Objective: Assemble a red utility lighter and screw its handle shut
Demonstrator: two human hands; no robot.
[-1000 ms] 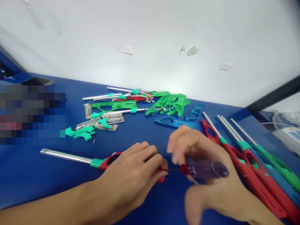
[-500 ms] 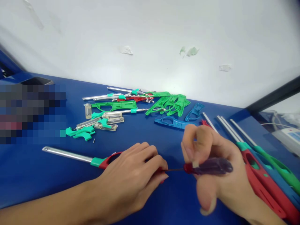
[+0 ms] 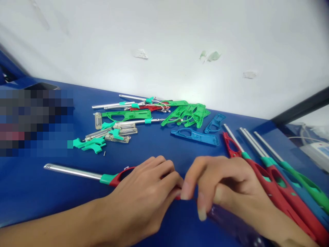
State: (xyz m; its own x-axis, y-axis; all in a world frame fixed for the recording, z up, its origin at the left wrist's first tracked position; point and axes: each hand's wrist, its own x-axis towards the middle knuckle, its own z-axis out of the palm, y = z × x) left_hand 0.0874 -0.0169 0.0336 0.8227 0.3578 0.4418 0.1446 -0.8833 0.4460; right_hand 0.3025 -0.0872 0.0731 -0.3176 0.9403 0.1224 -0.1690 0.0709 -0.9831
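Observation:
My left hand (image 3: pixel 151 192) is wrapped round the red body of a long-necked gas lighter (image 3: pixel 74 171), whose metal tube and green collar point left. The hand hides most of the lighter's handle. My right hand (image 3: pixel 228 192) is closed on a screwdriver (image 3: pixel 233 224) with a dark purple handle, which slants down and to the right below the palm. Its index finger reaches to the handle's end beside my left fingertips. The screwdriver's shaft is largely hidden by the fingers.
Behind the hands lie green half-shells (image 3: pixel 195 115), blue half-shells (image 3: pixel 195 136), clear fuel tanks (image 3: pixel 118 138), green triggers (image 3: pixel 94 144), metal tubes (image 3: pixel 110 105) and a small screw (image 3: pixel 104 153). Several lighters (image 3: pixel 285 181) lie at the right. A white wall (image 3: pixel 164 41) rises behind the blue table (image 3: pixel 151 147).
My right hand has tilted the screwdriver's handle down and toward me, away from its level line, and its fingers have moved left to the lighter's end. My left hand stays put.

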